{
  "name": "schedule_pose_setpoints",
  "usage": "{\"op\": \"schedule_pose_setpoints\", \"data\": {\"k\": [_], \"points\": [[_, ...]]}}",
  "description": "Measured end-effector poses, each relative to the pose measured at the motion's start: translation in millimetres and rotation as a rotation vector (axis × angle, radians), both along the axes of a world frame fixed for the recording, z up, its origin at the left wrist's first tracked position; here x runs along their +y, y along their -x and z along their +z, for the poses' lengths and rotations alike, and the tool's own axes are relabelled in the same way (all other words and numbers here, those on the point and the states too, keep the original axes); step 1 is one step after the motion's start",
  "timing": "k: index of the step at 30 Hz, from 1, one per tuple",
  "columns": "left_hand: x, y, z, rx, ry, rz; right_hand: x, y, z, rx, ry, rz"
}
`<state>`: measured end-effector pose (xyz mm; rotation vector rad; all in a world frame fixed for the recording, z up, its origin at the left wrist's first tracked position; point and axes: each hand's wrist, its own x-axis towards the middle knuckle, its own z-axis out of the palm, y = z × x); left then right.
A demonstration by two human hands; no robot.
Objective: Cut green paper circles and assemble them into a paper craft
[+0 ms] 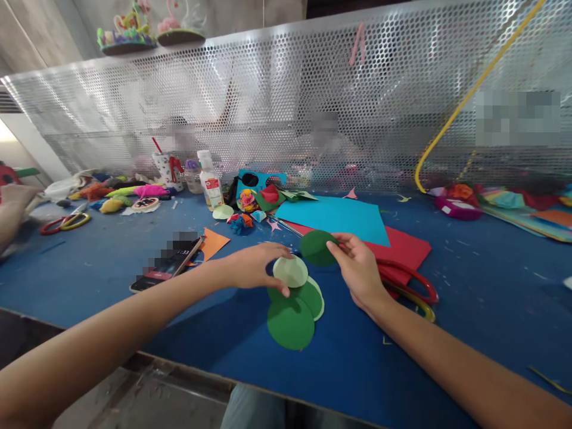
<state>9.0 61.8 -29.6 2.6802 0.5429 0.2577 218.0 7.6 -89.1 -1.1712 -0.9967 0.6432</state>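
Note:
My right hand pinches a dark green paper circle between thumb and fingers, above the table. My left hand curves around a light green paper circle, fingertips at its top edge and thumb at its lower edge. Below lie more overlapping paper circles: a green one nearest me and a pale one partly covered at the right. Behind my right wrist rest red and yellow-handled scissors, their blades hidden.
A phone and orange paper lie to the left. Blue and red sheets lie behind my hands. A glue bottle, a cup and other scissors stand or lie farther back. Another person's arm shows at far left.

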Motion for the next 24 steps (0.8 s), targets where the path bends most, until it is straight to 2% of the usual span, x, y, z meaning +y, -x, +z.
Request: {"op": "schedule_pose_setpoints", "data": {"k": [4,9,11,14,16,18,21,24], "points": [[-8.2,-14.2,-12.7,0.089,-0.028,-0.022,-2.7,0.2,2.5,0.006,-0.025,-0.007],[-7.8,-15.0,-6.5,0.078,-0.098,-0.009,-4.5,-1.2,4.7,0.022,-0.034,-0.004],[-9.0,-12.8,-2.9,-0.009,-0.110,0.076,-4.5,-2.1,4.5,0.037,-0.036,-0.020],[-7.6,-7.7,1.4,-0.240,0.008,0.307,-5.1,-2.7,5.6,0.053,-0.035,-0.010],[-4.5,-2.7,3.4,-0.317,0.131,0.393,-6.5,-2.4,7.7,0.058,-0.033,0.025],[-1.9,3.1,4.6,-0.291,0.234,0.424,-8.2,-1.4,10.3,0.056,-0.031,0.058],[-4.5,8.6,5.4,-0.250,0.269,0.466,-10.5,0.8,13.3,0.050,-0.032,0.088],[-16.6,2.7,4.9,-0.277,0.331,0.411,-12.4,3.4,13.8,0.044,-0.037,0.138]]}}
